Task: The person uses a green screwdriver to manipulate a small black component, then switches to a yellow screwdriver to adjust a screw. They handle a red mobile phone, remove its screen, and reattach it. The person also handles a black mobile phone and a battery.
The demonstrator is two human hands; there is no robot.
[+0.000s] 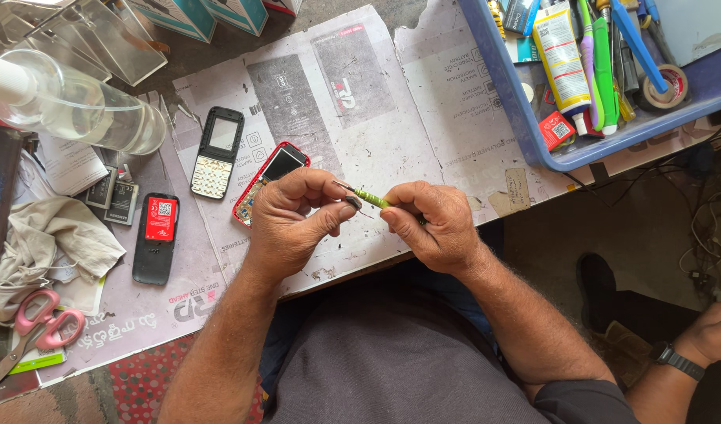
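My right hand [433, 224] grips a thin green-handled screwdriver [371, 198] near its handle end. My left hand [291, 221] pinches the metal tip and a small dark piece between thumb and fingers. Both hands hover over the near edge of the flattened grey cardboard [392, 133]. Just behind my left hand lies an opened red phone body [262, 182], partly hidden by the fingers. A black phone front with a white keypad [216, 153] lies further left. A black back cover with a red battery [158, 234] rests at the left.
A blue tray [508, 94] at the back right holds tubes, tools and a tape roll. A clear spray bottle [78, 106], grey cloth [54, 239] and pink-handled scissors [38, 326] are at the left. Another person's hand with a watch [702, 338] is at the lower right.
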